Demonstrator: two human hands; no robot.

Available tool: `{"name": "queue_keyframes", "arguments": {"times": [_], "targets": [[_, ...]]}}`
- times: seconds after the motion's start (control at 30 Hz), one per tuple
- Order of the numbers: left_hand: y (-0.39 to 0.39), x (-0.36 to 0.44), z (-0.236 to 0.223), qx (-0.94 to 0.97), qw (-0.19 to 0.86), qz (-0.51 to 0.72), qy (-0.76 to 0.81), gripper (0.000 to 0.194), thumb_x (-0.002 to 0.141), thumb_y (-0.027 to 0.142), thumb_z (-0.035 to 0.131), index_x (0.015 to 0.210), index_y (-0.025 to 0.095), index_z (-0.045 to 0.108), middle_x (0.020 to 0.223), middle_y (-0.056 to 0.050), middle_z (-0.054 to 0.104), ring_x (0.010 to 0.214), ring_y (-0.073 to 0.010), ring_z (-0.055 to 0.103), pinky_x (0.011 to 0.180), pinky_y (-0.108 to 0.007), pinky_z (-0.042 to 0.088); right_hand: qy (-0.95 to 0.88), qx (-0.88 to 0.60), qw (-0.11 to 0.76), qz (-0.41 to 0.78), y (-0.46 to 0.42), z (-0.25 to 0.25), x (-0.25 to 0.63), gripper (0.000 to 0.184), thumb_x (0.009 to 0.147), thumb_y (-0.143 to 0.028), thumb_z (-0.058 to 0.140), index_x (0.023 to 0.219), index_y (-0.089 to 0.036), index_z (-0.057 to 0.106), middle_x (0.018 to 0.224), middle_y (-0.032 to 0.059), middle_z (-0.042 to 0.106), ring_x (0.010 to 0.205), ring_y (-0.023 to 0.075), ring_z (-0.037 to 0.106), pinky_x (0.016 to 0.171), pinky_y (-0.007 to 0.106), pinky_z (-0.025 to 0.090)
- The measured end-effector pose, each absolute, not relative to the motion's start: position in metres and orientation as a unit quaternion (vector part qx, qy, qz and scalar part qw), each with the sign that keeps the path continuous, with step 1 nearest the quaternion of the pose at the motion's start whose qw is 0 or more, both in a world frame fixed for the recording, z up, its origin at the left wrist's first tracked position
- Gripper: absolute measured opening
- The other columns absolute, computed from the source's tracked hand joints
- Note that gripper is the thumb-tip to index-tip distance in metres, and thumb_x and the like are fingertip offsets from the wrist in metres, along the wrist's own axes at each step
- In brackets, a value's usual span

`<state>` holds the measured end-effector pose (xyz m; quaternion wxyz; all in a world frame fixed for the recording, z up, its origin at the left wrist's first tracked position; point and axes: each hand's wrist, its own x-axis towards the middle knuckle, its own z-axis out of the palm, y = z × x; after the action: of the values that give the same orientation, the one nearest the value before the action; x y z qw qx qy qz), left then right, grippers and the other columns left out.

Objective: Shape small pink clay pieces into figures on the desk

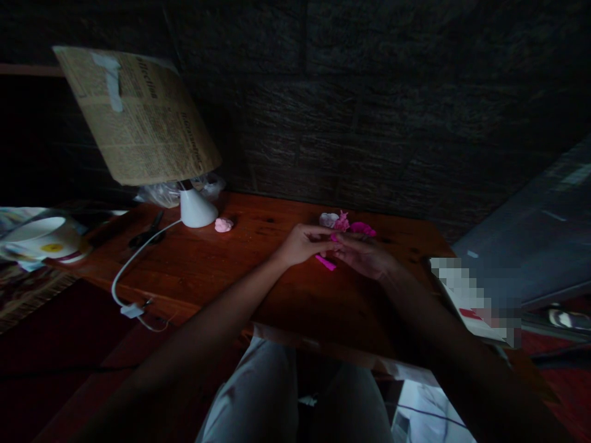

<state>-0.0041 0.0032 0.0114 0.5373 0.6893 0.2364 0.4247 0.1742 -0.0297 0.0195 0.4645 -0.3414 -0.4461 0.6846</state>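
My left hand [302, 244] and my right hand [364, 255] meet over the middle of a reddish wooden table [203, 264]. Their fingertips are pinched together on a small bright pink piece [333, 238]. A pink strip [325, 263] sticks out just below the fingers, close to the tabletop; whether it is held I cannot tell. Just behind the hands lie a magenta lump [361, 229], a small pink shaped piece [342, 221] and a pale whitish lump [327, 218].
A white lamp base [196, 208] with a newspaper-covered shade [138, 117] stands at the back left, its white cord [124, 271] trailing off the front edge. A pale pink lump [224, 224], dark scissors [148, 234], a white cup [44, 237], papers [466, 301] at right.
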Motion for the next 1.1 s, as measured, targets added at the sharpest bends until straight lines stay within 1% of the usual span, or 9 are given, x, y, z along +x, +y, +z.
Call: {"name": "queue_keyframes", "arguments": {"times": [0.17,0.23,0.33,0.5,0.7,0.8,0.87,1.0,1.1], "targets": [[0.003,-0.004,0.011,0.696,0.538,0.421,0.221,0.039,0.068,0.036,0.084,0.101,0.015,0.079,0.086,-0.008,0.078,0.065,-0.0128,0.068,0.064,-0.026,0.058,-0.418,-0.323,0.436,0.729,-0.031,0.015,0.174,0.025,0.063,-0.036,0.09,0.081,-0.024,0.077,0.083,-0.0006,0.076,0.08,0.0131,0.068,0.087,0.029,0.053],[0.004,-0.004,0.01,0.695,0.542,0.422,0.213,0.039,0.069,0.035,0.084,0.102,0.016,0.078,0.087,-0.007,0.078,0.068,-0.0137,0.069,0.065,-0.026,0.059,-0.419,-0.321,0.429,0.733,-0.031,0.014,0.173,0.025,0.067,-0.038,0.088,0.084,-0.024,0.077,0.086,0.0001,0.076,0.082,0.0132,0.068,0.086,0.028,0.053],[0.005,-0.005,0.008,0.698,0.538,0.421,0.215,0.038,0.071,0.033,0.083,0.104,0.015,0.078,0.085,-0.006,0.077,0.068,-0.0136,0.069,0.064,-0.025,0.058,-0.436,-0.329,0.431,0.718,-0.032,0.014,0.173,0.027,0.068,-0.042,0.087,0.088,-0.026,0.078,0.09,0.0015,0.077,0.086,0.0152,0.069,0.087,0.03,0.053],[0.006,-0.005,0.006,0.714,0.518,0.419,0.215,0.041,0.073,0.031,0.081,0.11,0.015,0.076,0.089,-0.008,0.078,0.073,-0.0148,0.071,0.071,-0.027,0.059,-0.482,-0.35,0.452,0.664,-0.03,0.014,0.173,0.027,0.062,-0.042,0.09,0.081,-0.026,0.08,0.082,0.0014,0.078,0.083,0.0169,0.07,0.085,0.034,0.055],[0.007,-0.003,0.002,0.722,0.51,0.415,0.215,0.051,0.072,0.034,0.082,0.118,0.014,0.073,0.082,-0.007,0.077,0.064,-0.0129,0.068,0.062,-0.023,0.055,-0.494,-0.352,0.49,0.626,-0.03,0.019,0.165,0.023,0.058,-0.038,0.092,0.075,-0.026,0.081,0.083,0.0021,0.079,0.081,0.0174,0.072,0.084,0.035,0.056],[0.007,-0.002,0.002,0.728,0.5,0.422,0.207,0.052,0.073,0.035,0.082,0.119,0.014,0.072,0.085,-0.008,0.077,0.065,-0.0123,0.067,0.063,-0.023,0.054,-0.492,-0.362,0.504,0.611,-0.03,0.021,0.164,0.023,0.054,-0.036,0.093,0.069,-0.026,0.079,0.079,0.001,0.079,0.077,0.0167,0.072,0.081,0.033,0.057],[0.006,-0.001,0.002,0.733,0.491,0.426,0.202,0.05,0.074,0.036,0.081,0.119,0.014,0.072,0.091,-0.009,0.077,0.07,-0.0137,0.068,0.066,-0.024,0.055,-0.486,-0.373,0.507,0.606,-0.029,0.019,0.165,0.024,0.053,-0.036,0.094,0.068,-0.026,0.079,0.076,0.0003,0.078,0.073,0.0152,0.07,0.077,0.031,0.056],[0.006,-0.001,0.002,0.749,0.462,0.434,0.193,0.043,0.077,0.035,0.079,0.114,0.015,0.074,0.1,-0.011,0.076,0.077,-0.016,0.07,0.069,-0.025,0.056,-0.487,-0.382,0.501,0.605,-0.027,0.014,0.167,0.026,0.057,-0.039,0.093,0.076,-0.025,0.081,0.074,0.0003,0.076,0.07,0.0135,0.068,0.073,0.029,0.054],[0.007,-0.003,0.003,0.758,0.449,0.432,0.191,0.038,0.079,0.033,0.077,0.112,0.014,0.073,0.102,-0.012,0.076,0.075,-0.0143,0.069,0.067,-0.024,0.055,-0.49,-0.367,0.482,0.627,-0.026,0.012,0.17,0.026,0.063,-0.038,0.09,0.083,-0.025,0.081,0.083,0.0007,0.078,0.077,0.0136,0.069,0.078,0.03,0.053]]}}
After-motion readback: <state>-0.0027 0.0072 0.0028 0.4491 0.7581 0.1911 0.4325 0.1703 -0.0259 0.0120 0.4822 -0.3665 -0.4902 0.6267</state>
